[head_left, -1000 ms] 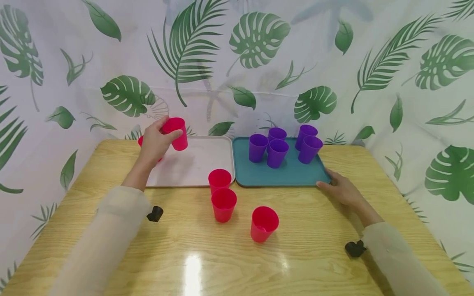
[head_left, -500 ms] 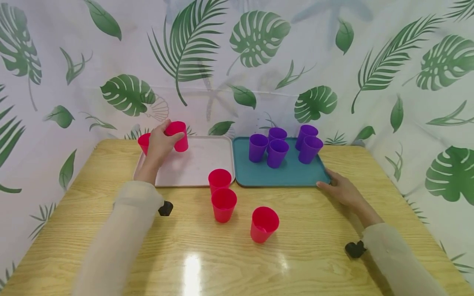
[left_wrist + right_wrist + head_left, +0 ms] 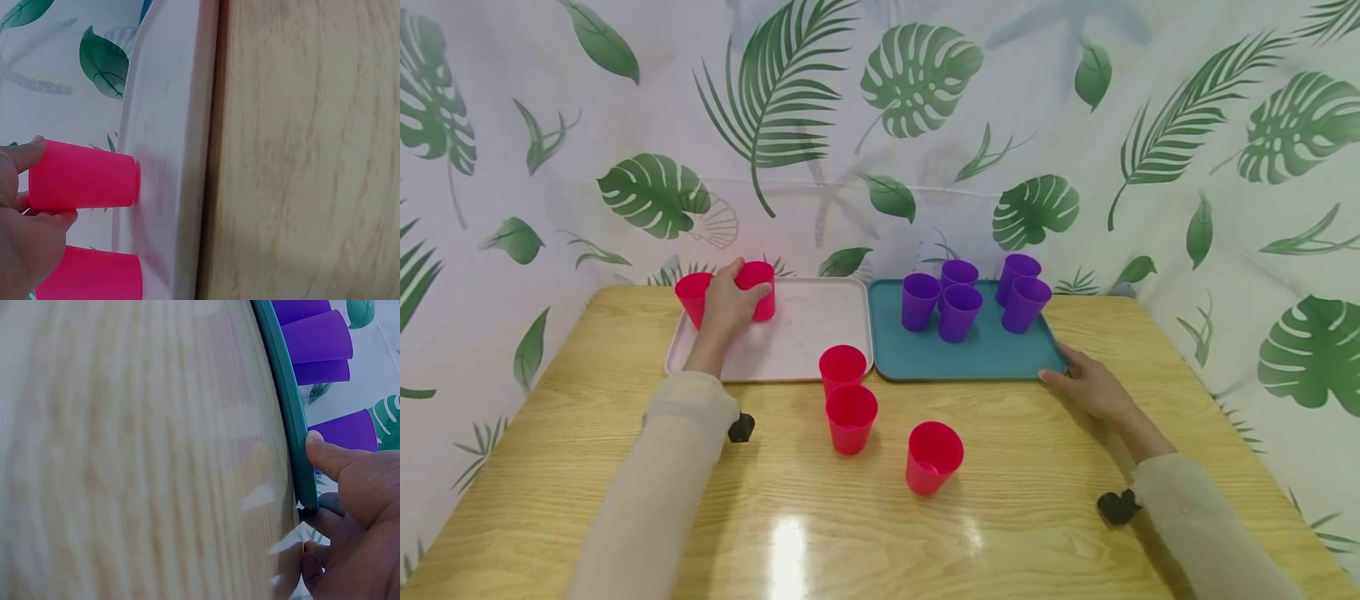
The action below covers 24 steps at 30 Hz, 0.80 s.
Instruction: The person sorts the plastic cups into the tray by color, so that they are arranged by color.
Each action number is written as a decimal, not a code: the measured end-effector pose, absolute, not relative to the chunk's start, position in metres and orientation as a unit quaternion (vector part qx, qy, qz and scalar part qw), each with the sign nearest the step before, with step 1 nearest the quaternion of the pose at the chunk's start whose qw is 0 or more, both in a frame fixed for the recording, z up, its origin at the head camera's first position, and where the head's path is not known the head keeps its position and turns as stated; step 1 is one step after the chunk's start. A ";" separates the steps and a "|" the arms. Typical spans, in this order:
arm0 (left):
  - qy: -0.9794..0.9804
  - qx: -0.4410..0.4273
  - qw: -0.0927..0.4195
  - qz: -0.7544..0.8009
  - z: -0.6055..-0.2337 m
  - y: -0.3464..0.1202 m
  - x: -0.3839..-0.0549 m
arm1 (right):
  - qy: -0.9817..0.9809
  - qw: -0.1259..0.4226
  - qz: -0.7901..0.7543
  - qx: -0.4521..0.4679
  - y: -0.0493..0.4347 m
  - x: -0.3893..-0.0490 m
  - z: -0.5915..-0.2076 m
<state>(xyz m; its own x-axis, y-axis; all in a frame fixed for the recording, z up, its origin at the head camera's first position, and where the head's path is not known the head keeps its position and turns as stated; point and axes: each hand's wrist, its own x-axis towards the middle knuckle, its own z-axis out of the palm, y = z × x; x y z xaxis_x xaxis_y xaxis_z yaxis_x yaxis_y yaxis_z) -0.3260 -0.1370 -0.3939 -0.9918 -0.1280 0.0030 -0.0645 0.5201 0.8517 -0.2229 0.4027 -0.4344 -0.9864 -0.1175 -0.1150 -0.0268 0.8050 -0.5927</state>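
Observation:
My left hand (image 3: pixel 727 307) grips a red cup (image 3: pixel 84 178) by its upper part, thumb on one side and fingers on the other. The cup is upright, its base right at the surface of the white tray (image 3: pixel 820 321). A second red cup (image 3: pixel 691 293) stands to its left on that tray, partly behind the hand. My right hand (image 3: pixel 1093 385) holds the front right corner of the teal tray (image 3: pixel 925 360); its thumb (image 3: pixel 315 439) lies on the rim and the fingers curl at the corner. Several purple cups (image 3: pixel 960 315) stand upright on the teal tray.
Three more red cups stand on the wooden table (image 3: pixel 1030 533): two close together, a rear cup (image 3: pixel 841 363) and a nearer cup (image 3: pixel 851 421), and one cup (image 3: pixel 934 460) nearer the front. The trays lie side by side before a leaf-patterned backdrop (image 3: pixel 940 183).
My left hand has moved slightly right and lowered the red cup from above the white tray to its surface. The second red cup there shows more. My right hand has stayed put.

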 end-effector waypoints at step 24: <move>-0.838 0.020 0.102 -0.536 -0.378 -0.139 -0.320 | 0.949 0.077 -0.305 -0.021 0.401 -0.223 -0.433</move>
<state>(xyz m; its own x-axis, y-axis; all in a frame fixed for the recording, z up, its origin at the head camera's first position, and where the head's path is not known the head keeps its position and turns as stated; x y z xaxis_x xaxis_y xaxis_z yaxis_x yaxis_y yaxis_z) -0.3205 -0.1391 -0.3779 -0.9785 -0.1420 0.1493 0.0760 0.4248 0.9021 -0.2226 0.4010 -0.4329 -0.9873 -0.0867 -0.1334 0.0074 0.8125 -0.5829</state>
